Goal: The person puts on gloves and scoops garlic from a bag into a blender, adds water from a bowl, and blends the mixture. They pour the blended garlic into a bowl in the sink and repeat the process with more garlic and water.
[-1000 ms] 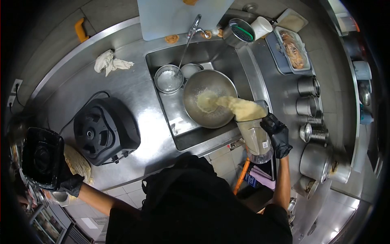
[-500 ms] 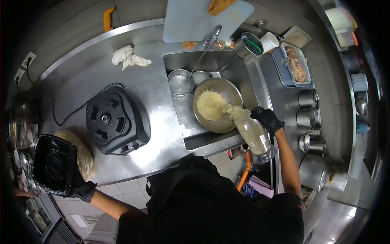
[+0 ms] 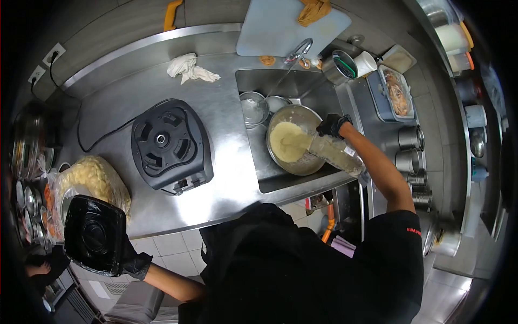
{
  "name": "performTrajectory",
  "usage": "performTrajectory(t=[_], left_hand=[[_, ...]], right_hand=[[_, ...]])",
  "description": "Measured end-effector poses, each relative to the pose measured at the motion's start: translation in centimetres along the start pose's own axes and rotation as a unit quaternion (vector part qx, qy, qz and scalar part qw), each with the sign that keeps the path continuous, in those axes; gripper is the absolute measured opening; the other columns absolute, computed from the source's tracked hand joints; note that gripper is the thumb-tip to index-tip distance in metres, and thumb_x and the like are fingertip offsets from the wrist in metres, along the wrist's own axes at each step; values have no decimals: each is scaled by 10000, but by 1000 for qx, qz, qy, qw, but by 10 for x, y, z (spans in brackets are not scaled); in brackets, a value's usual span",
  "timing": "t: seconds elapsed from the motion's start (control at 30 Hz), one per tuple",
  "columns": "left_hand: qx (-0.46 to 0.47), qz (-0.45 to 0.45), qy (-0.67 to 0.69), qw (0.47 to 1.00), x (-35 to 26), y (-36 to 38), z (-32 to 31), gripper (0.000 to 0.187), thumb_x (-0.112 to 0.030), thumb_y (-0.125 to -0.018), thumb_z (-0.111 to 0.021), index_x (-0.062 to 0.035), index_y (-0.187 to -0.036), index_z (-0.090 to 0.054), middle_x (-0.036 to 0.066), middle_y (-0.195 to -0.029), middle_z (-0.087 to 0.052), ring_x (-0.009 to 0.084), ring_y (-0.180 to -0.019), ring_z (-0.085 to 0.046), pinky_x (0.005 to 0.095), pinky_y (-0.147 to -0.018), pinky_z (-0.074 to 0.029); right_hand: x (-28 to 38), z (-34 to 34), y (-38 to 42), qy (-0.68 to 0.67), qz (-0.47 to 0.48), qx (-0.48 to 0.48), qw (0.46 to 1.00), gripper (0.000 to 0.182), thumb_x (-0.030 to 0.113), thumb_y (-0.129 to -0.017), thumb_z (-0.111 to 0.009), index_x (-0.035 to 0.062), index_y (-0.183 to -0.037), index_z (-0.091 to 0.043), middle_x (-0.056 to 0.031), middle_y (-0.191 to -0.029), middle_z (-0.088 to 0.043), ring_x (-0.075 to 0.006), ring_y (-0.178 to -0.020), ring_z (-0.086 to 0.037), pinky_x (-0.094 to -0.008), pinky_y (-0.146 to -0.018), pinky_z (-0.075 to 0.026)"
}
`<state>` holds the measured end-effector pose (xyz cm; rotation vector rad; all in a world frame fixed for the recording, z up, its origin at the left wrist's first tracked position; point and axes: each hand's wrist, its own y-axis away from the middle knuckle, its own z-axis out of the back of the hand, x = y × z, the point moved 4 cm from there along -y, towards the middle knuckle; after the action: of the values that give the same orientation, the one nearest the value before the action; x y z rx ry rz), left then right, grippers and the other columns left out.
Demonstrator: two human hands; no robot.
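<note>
My right hand (image 3: 333,126), black-gloved, grips a clear blender jar (image 3: 341,155) near its mouth. The jar is tipped over a metal bowl (image 3: 306,115), and a thick pale yellow mixture (image 3: 287,141) runs out of it into the bowl. The bowl sits in the steel sink (image 3: 263,162). My left hand (image 3: 136,263), also gloved, holds up a black square blender lid (image 3: 96,236) at the counter's left front; its fingers are partly hidden behind the lid. The dark blender base (image 3: 171,143) stands on the counter without its jar.
Water runs from the tap (image 3: 304,47) towards a strainer (image 3: 253,109). A bag of pale yellow pieces (image 3: 89,175) stands left. A white cloth (image 3: 191,68) lies behind. Metal containers (image 3: 411,139) line the right side. At lower left shows another person's hand (image 3: 42,269).
The jar is tipped further, its base swung away, and more mixture lies in the bowl. My left hand with the lid is away from the bag's side. The whole view has shifted.
</note>
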<state>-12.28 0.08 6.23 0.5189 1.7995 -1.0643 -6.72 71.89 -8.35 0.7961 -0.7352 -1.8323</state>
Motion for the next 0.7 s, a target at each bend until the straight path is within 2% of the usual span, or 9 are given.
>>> performTrajectory(t=[0.03,0.07,0.1,0.17,0.27,0.33,0.37,0.43,0.7], left_hand=[[5,6,18,1000,1,2,3,589,-120,-855,-563,17,-1360,-292,122,-1372,-387,227,-1256,-382,384,-1101,-245],[-19,133,239,962,20,-3,21,569,-99,-856,-572,6,-1354,-319,117,-1354,-412,230,-1238,-407,377,-1094,-262],[-20,135,239,961,35,1,35,569,-99,-856,-572,6,-1354,-319,117,-1354,-412,230,-1238,-407,377,-1094,-262],[-111,160,112,974,38,6,38,577,-139,-867,-569,-25,-1369,-308,112,-1367,-396,235,-1237,-409,376,-1102,-245],[-121,215,237,940,58,3,53,609,-147,-866,-572,-43,-1386,-274,107,-1380,-380,241,-1238,-408,387,-1116,-214],[-103,196,214,952,59,6,52,620,-149,-854,-584,-39,-1383,-279,105,-1368,-395,240,-1231,-415,389,-1108,-230],[-93,182,197,959,57,8,49,625,-151,-849,-590,-37,-1381,-282,104,-1361,-403,240,-1228,-419,390,-1105,-239],[-85,170,182,965,58,10,46,636,-153,-837,-602,-33,-1377,-288,102,-1349,-419,240,-1221,-426,392,-1097,-255],[-70,164,149,973,62,26,35,663,-155,-808,-631,-26,-1368,-301,102,-1324,-450,240,-1207,-439,395,-1079,-294]], right_hand=[[28,27,35,37,-22,13,999,313,385,-788,-561,226,-1039,-661,-67,-1034,-650,-270,-880,-619,-353,-780,-495],[27,26,30,39,-21,13,999,313,385,-788,-561,226,-1039,-661,-67,-1034,-650,-270,-880,-619,-353,-780,-495],[22,24,19,5,-24,-7,1000,287,383,-771,-585,220,-986,-683,-73,-995,-661,-268,-864,-626,-354,-774,-498],[5,11,-15,-30,-28,-26,999,264,382,-754,-608,214,-933,-705,-79,-957,-671,-266,-849,-633,-354,-767,-501],[7,5,-33,57,41,-30,997,234,371,-736,-624,210,-875,-723,-85,-902,-681,-251,-805,-643,-351,-731,-504],[44,39,30,-11,-5,-28,1000,240,355,-720,-642,210,-895,-717,-79,-910,-680,-253,-809,-640,-346,-738,-501],[43,37,31,-10,-7,-25,1000,240,355,-720,-642,210,-895,-717,-79,-910,-680,-253,-809,-640,-346,-738,-501],[47,40,35,-3,99,-92,991,234,353,-719,-636,201,-878,-714,-84,-886,-678,-265,-809,-637,-351,-733,-498],[53,25,20,50,76,-132,987,257,338,-754,-585,145,-888,-687,-139,-841,-663,-299,-821,-635,-373,-698,-502]])
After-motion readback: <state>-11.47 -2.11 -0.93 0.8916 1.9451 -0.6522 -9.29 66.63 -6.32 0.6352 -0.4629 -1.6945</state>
